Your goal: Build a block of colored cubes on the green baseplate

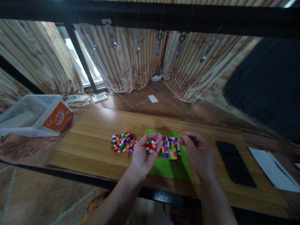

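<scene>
My left hand [142, 154], palm up and cupped, holds a handful of small coloured bricks [151, 145]. Thumb and fingertips of my right hand [199, 150] are pinched together around a tiny brick, of which only a reddish-orange bit shows. Between the hands, a block of many-coloured bricks [170, 148] sits on a green studded baseplate [172, 172]. My left fingers cover part of its left side. Left of my left hand, a loose pile of small bricks [123, 143] is spread on the wooden board.
On the wooden board [93, 150], a black phone [234, 162] lies right of my right hand. White paper with a pen [274, 167] is farther right. A clear plastic bin [35, 115] with an orange label stands at left. A dark bar [150, 15] with metal hooks crosses above.
</scene>
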Action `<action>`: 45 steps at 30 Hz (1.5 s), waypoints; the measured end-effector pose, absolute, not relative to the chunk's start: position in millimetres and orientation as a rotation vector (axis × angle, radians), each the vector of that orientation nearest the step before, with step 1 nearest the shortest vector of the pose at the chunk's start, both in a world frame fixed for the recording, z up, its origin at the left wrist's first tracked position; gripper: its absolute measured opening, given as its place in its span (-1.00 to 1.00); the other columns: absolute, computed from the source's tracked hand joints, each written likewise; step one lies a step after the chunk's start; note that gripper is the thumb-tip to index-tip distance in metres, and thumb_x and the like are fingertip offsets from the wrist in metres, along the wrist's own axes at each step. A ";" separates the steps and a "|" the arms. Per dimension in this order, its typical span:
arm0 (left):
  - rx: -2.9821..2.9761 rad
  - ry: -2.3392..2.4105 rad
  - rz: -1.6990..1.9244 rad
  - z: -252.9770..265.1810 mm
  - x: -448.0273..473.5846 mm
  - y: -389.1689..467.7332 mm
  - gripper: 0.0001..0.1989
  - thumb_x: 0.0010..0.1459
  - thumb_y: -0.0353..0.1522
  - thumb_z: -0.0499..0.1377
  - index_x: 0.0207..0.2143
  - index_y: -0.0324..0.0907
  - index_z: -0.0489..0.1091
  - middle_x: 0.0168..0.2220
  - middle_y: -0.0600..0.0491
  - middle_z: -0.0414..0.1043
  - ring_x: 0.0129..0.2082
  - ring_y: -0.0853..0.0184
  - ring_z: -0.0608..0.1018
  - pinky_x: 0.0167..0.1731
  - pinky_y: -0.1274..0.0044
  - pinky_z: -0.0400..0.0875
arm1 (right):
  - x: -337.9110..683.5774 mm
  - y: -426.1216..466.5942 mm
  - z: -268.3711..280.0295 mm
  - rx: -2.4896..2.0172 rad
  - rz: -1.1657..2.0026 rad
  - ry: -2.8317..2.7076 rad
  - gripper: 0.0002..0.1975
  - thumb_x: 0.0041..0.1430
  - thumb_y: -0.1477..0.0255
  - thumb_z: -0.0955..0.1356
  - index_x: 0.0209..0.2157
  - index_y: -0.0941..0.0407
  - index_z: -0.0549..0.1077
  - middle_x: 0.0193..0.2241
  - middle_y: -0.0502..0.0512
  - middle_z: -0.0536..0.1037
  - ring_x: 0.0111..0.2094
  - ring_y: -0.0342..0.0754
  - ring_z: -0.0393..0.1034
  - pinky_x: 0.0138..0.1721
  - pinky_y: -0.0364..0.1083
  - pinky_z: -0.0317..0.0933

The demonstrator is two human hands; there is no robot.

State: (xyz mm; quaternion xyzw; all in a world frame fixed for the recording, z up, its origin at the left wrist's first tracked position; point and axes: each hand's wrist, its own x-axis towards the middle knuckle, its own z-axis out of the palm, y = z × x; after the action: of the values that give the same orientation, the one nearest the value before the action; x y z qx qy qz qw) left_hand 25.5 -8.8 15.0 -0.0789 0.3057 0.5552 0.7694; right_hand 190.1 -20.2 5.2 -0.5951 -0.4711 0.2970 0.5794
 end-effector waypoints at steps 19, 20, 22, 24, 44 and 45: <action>-0.151 0.728 1.204 13.8 24.6 -6.8 -0.74 0.21 -0.42 0.04 -0.43 -0.37 0.45 -0.37 -0.14 0.47 -0.33 0.35 0.56 -0.20 0.50 0.50 | 210.8 -5.2 -22.5 -1.600 0.505 -1.499 -0.75 0.11 0.36 0.30 -0.22 0.05 0.57 -0.24 0.10 0.61 -0.21 0.04 0.49 -0.10 0.06 0.32; -0.149 0.721 1.204 13.9 24.6 -6.9 -0.75 0.21 -0.42 0.05 -0.44 -0.37 0.45 -0.38 -0.13 0.46 -0.33 0.35 0.56 -0.19 0.50 0.50 | 211.0 -4.8 -23.3 -1.601 0.507 -1.510 -0.74 0.11 0.36 0.30 -0.20 0.05 0.57 -0.24 0.10 0.61 -0.21 0.03 0.49 -0.10 0.05 0.32; -0.145 0.710 1.203 13.5 24.6 -6.9 -0.75 0.21 -0.42 0.05 -0.44 -0.37 0.45 -0.39 -0.12 0.46 -0.34 0.35 0.56 -0.19 0.50 0.50 | 211.3 -4.6 -24.3 -1.608 0.509 -1.525 -0.73 0.10 0.37 0.30 -0.18 0.05 0.57 -0.25 0.10 0.62 -0.22 0.03 0.50 -0.10 0.05 0.33; -0.141 0.708 1.206 12.7 24.7 -6.9 -0.75 0.21 -0.42 0.05 -0.44 -0.37 0.45 -0.39 -0.12 0.46 -0.34 0.35 0.56 -0.19 0.50 0.50 | 211.8 -4.8 -24.7 -1.616 0.510 -1.526 -0.72 0.10 0.37 0.31 -0.17 0.06 0.57 -0.25 0.09 0.62 -0.23 0.02 0.51 -0.10 0.04 0.34; -0.106 0.666 1.196 8.3 25.1 -8.2 -0.78 0.19 -0.44 0.05 -0.42 -0.36 0.44 -0.38 -0.09 0.45 -0.35 0.39 0.53 -0.15 0.51 0.47 | 211.7 4.9 -32.5 -1.460 0.871 -1.146 -0.69 -0.03 0.33 0.43 -0.19 0.10 0.55 -0.33 0.09 0.64 -0.27 -0.02 0.53 -0.13 0.04 0.36; -0.109 0.672 1.197 9.0 25.3 -8.2 -0.78 0.19 -0.45 0.05 -0.42 -0.36 0.44 -0.38 -0.09 0.45 -0.35 0.39 0.53 -0.15 0.50 0.47 | 211.5 5.6 -32.3 -1.442 0.901 -1.115 -0.67 -0.05 0.33 0.44 -0.19 0.11 0.55 -0.35 0.09 0.64 -0.29 -0.02 0.53 -0.14 0.03 0.36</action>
State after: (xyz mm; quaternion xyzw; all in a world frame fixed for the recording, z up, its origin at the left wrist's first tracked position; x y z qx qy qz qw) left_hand 25.3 -8.2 9.0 -0.0502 0.3101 0.5522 0.7723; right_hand 211.5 5.6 -32.3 -0.6031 -0.4662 0.3767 0.5262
